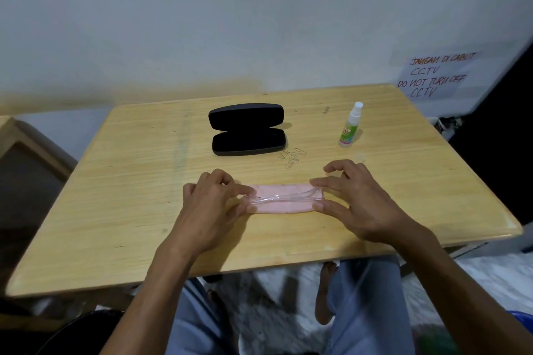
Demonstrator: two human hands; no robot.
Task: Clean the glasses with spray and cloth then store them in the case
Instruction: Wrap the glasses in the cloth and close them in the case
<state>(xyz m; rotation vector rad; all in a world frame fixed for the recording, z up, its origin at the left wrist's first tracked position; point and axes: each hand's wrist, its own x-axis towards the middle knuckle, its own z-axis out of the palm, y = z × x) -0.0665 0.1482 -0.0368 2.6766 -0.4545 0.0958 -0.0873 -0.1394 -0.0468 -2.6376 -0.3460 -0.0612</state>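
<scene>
**Both hands on glasses, over the pink cloth**

Nearest the camera: the person's knees in light blue trousers (pixel 372 311) and a bare foot (pixel 326 291) on a pale floor, under the near edge of the wooden table (pixel 115 210).

Left hand (pixel 210 207): palm down, thumb and forefinger pinching the left end of the glasses (pixel 281 198); other fingers curled above it. Right hand (pixel 354 199): thumb and forefinger pinching the right end, remaining fingers spread and lifted off the table.

The glasses are clear-framed and hard to make out, stretched between the two hands. Cannot tell whether they are folded, or whether they are touching what is below or held just above it. Directly beneath them lies the pink cloth (pixel 277 207), folded into a long strip, flat on the table, its ends reaching to both sets of fingertips.

Past the hands, roughly in line with the left hand's fingertips: the black case (pixel 248 130), lying open, lid tipped back toward the wall, dark lining showing, nothing visible inside. Well apart from the cloth.

Past the right hand and slightly to its outside: the spray bottle (pixel 350 125), upright, white cap on, green label. Some pen scribbles on the tabletop between the case and the right hand.

Farthest: white wall, with a handwritten paper notice (pixel 432 75) beyond the bottle.
</scene>
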